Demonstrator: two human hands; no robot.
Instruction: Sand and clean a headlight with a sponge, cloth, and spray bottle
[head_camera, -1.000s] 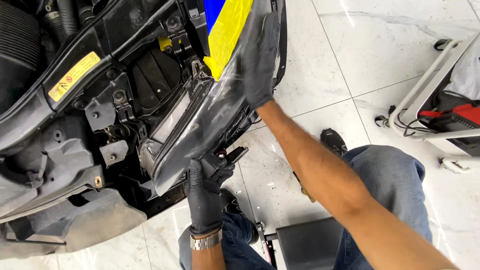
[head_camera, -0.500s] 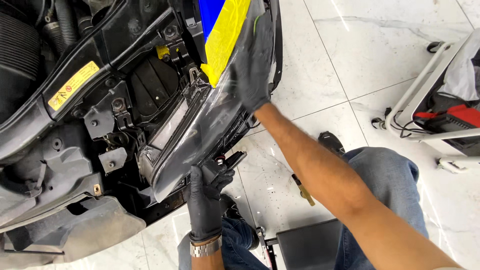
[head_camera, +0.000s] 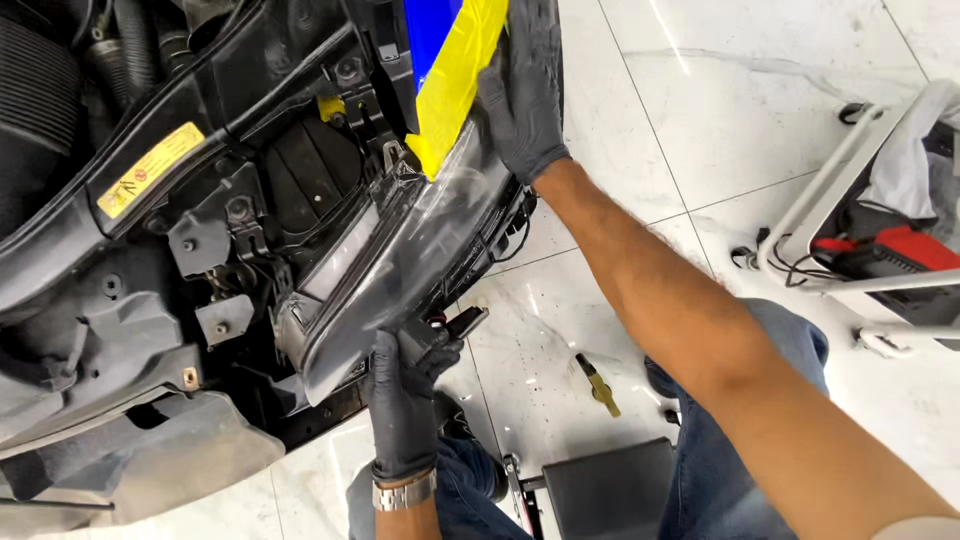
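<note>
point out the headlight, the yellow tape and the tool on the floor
headlight (head_camera: 420, 250), head view, middle of the lens
yellow tape (head_camera: 455, 80), head view, middle of the strip
tool on the floor (head_camera: 597, 384), head view, its shaft

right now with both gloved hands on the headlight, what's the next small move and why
Probably ease the headlight a little further out of the car front, evenly at both ends. The left hand grips its lower end and the right hand its upper end by the yellow tape, and it sits tilted beside the dark cavity.
</note>
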